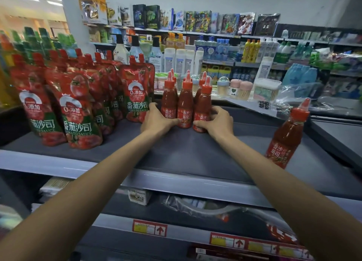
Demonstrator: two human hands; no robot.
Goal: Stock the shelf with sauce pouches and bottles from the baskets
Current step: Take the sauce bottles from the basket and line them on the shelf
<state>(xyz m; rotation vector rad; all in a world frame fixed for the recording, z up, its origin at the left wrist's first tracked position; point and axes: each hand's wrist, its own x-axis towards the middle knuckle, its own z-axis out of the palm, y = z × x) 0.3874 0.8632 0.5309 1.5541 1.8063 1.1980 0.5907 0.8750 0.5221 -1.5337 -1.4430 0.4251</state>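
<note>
Left hand (158, 119) and right hand (217, 121) clasp the bottles (185, 104) from either side, fingers curled round the outer ones, on the shelf (186, 153) beside the pouches (78, 108). Risk: an uneven squeeze may topple these narrow bottles into the pouches. Your right forearm passes near the lone bottle (288, 137) by the edge; a brush could knock it off. Baskets out of view; rear bottles mostly hidden.
</note>
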